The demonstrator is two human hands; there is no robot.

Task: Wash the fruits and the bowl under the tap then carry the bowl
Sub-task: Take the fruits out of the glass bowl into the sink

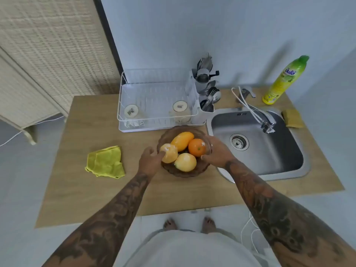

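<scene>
A brown glass bowl (173, 171) stands on the wooden counter just left of the sink. It holds several fruits: a yellow mango (182, 140), an orange (196, 147), a pale orange fruit (170, 155) and a yellow lemon-like fruit (185, 162). My left hand (150, 161) rests at the bowl's left rim with fingertips touching the pale orange fruit. My right hand (216, 152) grips the bowl's right rim beside the orange. The tap (264, 120) reaches over the steel sink (269, 151); no water is visible.
A white dish rack (154, 106) with two upturned glasses and a cutlery holder (207, 93) stands behind the bowl. A yellow cloth (105, 162) lies to the left. A dish soap bottle (285, 80) and a sponge (292, 118) sit behind the sink.
</scene>
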